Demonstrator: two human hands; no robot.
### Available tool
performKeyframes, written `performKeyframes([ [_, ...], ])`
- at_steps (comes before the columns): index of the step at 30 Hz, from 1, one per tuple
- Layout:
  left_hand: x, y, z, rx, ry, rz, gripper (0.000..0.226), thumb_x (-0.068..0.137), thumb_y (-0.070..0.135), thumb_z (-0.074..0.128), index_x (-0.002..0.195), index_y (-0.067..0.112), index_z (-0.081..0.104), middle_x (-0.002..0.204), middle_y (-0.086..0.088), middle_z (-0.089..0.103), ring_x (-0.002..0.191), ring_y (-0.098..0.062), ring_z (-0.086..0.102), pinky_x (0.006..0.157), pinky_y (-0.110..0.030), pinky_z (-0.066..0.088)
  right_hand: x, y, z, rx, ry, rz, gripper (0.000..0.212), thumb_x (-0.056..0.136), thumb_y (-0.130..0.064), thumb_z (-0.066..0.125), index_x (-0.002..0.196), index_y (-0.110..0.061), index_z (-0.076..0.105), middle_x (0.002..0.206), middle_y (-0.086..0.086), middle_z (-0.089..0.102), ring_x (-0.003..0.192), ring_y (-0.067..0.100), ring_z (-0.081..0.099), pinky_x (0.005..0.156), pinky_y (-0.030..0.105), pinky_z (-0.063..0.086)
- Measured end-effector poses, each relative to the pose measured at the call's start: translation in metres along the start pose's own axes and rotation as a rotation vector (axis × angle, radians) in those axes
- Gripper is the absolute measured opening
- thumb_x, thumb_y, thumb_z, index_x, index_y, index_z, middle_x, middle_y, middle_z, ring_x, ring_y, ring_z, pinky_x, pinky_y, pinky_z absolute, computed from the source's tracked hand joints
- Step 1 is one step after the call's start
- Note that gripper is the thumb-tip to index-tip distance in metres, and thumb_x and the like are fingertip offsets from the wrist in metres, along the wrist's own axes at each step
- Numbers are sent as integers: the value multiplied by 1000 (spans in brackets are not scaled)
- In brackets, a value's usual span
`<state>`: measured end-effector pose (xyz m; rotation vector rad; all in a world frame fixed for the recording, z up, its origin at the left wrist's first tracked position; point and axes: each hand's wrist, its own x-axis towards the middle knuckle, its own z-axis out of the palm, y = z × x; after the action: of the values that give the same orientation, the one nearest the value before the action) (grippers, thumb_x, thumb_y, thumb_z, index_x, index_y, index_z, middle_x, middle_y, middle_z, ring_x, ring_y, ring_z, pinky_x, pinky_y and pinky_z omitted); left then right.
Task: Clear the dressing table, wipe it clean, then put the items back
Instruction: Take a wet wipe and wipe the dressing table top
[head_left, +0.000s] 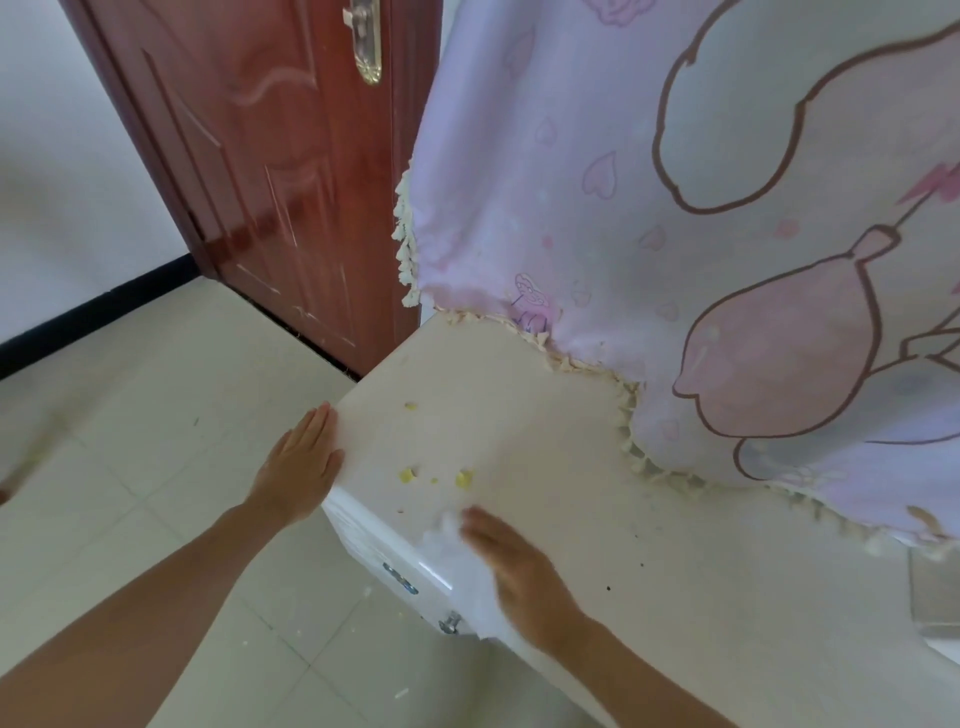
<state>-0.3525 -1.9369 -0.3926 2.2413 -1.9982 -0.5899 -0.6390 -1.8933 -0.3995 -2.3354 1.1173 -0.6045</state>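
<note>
The cream top of the dressing table (519, 415) fills the middle of the view, with yellow crumbs (462, 478) and dark specks near its left end. My right hand (519, 566) lies flat on a white wiping cloth (452, 540) at the table's front left corner, blurred by motion. My left hand (301, 467) is held flat with straight fingers against the table's left edge, just below the top. A pink cartoon-print cover (701, 234) with a tasselled fringe hangs over the back of the table.
A dark red wooden door (260, 156) with a brass handle plate stands behind the table's left end. Pale floor tiles (130, 415) spread to the left, with small white scraps below the table. Drawer handles (400, 577) show on the table front.
</note>
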Motion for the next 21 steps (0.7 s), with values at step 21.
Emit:
performKeyframes([
  [21,7,-29,-4,-65,-47,193,67,89,45,7,145,10,-1,153,3,-5,143,-11,2,109,-15,-1,63,-43,24,75,-63,-50,56,63,16,41,112,-4,57,125,5,55,114,13,45,104,5,17],
])
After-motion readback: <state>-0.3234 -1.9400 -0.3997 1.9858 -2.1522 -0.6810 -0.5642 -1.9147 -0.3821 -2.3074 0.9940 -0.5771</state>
